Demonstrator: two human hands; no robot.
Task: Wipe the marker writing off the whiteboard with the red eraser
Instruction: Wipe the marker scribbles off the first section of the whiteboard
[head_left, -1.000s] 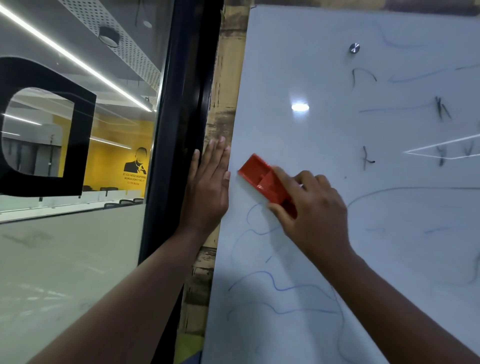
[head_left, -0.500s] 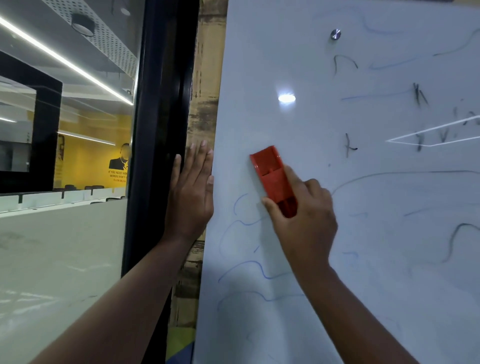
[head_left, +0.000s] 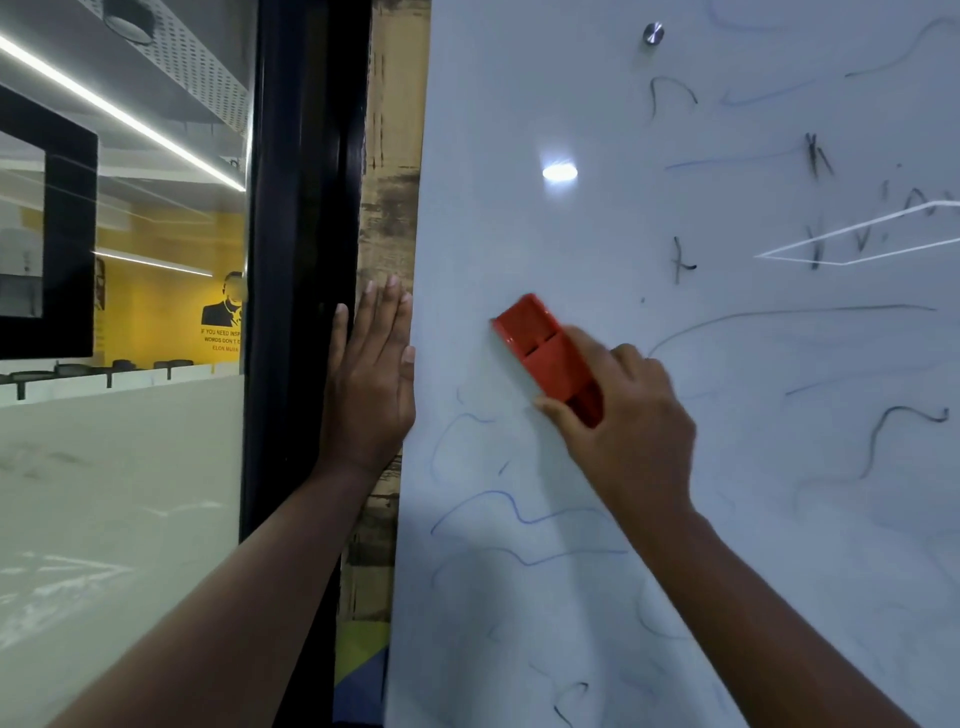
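Now I see the red eraser (head_left: 545, 353) tilted more diagonally than half a second ago, gripped in my right hand (head_left: 631, 431) near the whiteboard (head_left: 571, 93) left edge. Left hand (head_left: 371, 387) stays flat, fingers straight, across that edge beside the black frame (head_left: 301, 260). Blue scribbles (head_left: 498, 509) remain below.

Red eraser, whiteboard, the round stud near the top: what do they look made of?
Red eraser: looks like moulded hard plastic, glossy, with sharp ridges and a highlight on its edge; the wiping face is hidden.
Whiteboard: smooth glossy surface, possibly glass or coated steel; it mirrors a ceiling light.
Stud: likely polished metal, silvery with a bright sheen.
The right hand grips the eraser.
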